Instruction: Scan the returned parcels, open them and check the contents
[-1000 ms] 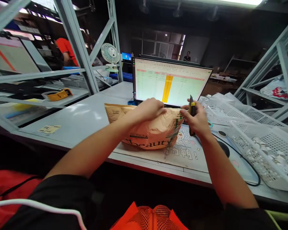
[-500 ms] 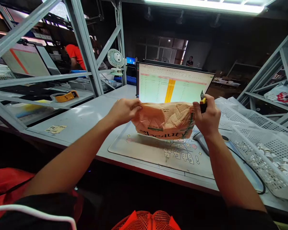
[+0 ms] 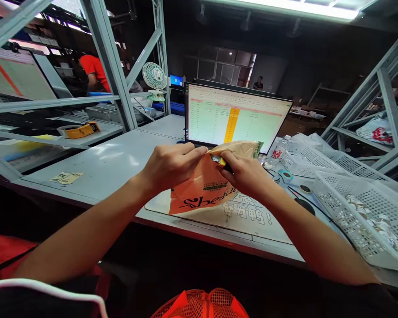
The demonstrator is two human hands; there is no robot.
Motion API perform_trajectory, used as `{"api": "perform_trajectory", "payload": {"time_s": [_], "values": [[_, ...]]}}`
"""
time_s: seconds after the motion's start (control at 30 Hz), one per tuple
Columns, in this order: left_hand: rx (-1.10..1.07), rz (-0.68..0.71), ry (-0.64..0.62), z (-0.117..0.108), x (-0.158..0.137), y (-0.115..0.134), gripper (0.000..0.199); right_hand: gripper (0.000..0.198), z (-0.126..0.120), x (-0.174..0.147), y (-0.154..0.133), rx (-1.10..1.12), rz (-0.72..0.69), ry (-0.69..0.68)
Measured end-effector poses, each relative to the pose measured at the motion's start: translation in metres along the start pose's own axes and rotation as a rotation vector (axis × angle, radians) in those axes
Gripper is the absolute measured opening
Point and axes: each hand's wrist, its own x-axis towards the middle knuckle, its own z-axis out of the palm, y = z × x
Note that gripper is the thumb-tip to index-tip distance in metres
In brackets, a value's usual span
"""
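Observation:
A tan paper-like bag [image 3: 199,190] with black lettering is held up in front of me, just over the printed desk mat [image 3: 252,221]. Its top edge is pinched in my left hand [image 3: 174,165], near the upper left corner. My right hand [image 3: 243,172] is closed around a yellow and black utility knife [image 3: 222,162], whose tip end lies against the bag's top edge close to my left fingers. How far the blade goes into the bag is hidden. The bag's upper right end sticks up behind my right hand.
Behind the bag stands a monitor [image 3: 208,119] with a spreadsheet. White plastic baskets [image 3: 345,221] line the right side, one holding several small bottles [image 3: 383,223]. A tape roll [image 3: 305,188] and a clear bottle [image 3: 280,148] are nearby. Metal framing [image 3: 111,66] rises at left.
My right hand has moved left from the bag's right corner, bringing the knife to the top edge beside my left hand. The bag has tilted, its left end dropping lower.

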Motion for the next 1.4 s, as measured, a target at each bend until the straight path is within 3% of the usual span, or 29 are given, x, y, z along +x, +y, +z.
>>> {"api": "perform_trajectory", "payload": {"time_s": [0.1,0.17,0.27,0.37,0.47,0.6,0.7,0.77,0.87,0.93,1.0,1.07,1.13,1.2,1.3,1.4], "values": [[0.045,0.167,0.025,-0.010,-0.002,-0.002,0.037,0.036,-0.001,0.006,0.000,-0.070,-0.012,0.009],[0.075,0.283,0.083,-0.018,-0.005,-0.006,0.033,0.035,-0.003,0.010,0.020,-0.118,0.018,-0.016],[0.067,0.373,0.203,-0.030,-0.014,-0.017,0.022,0.034,-0.008,0.010,0.078,-0.236,0.328,-0.064],[0.024,0.311,0.255,-0.037,-0.027,-0.037,0.014,0.038,-0.003,-0.011,0.135,-0.316,0.640,-0.055],[0.023,0.133,0.134,-0.036,-0.040,-0.057,0.019,0.042,0.027,-0.053,0.153,-0.241,0.671,-0.162],[0.144,-0.073,-0.147,-0.039,-0.042,-0.062,0.034,0.041,0.091,-0.108,0.129,-0.132,0.691,-0.410],[0.238,-0.203,-0.351,-0.041,-0.031,-0.051,0.038,0.042,0.127,-0.130,0.112,-0.099,0.701,-0.499],[0.261,-0.317,-0.480,-0.038,-0.020,-0.044,0.045,0.040,0.135,-0.133,0.107,-0.102,0.673,-0.525],[0.257,-0.407,-0.586,-0.025,-0.006,-0.038,0.045,0.037,0.127,-0.120,0.096,-0.109,0.594,-0.490],[0.241,-0.415,-0.613,-0.016,0.000,-0.034,0.043,0.036,0.111,-0.101,0.076,-0.031,0.468,-0.282],[0.210,-0.426,-0.610,-0.010,0.003,-0.030,0.043,0.034,0.093,-0.076,0.045,0.150,0.247,0.018],[0.165,-0.435,-0.576,-0.008,0.005,-0.024,0.045,0.035,0.078,-0.047,0.009,0.360,0.003,0.217],[0.122,-0.435,-0.531,-0.009,0.005,-0.019,0.046,0.046,0.070,-0.019,-0.025,0.509,-0.140,0.263],[0.108,-0.452,-0.479,-0.012,0.004,-0.017,0.046,0.056,0.069,0.006,-0.048,0.579,-0.176,0.261],[0.120,-0.510,-0.400,-0.014,0.000,-0.020,0.046,0.061,0.076,0.034,-0.064,0.584,-0.121,0.251],[0.135,-0.560,-0.369,-0.012,-0.003,-0.024,0.045,0.045,0.081,0.057,-0.064,0.571,-0.054,0.226]]}}
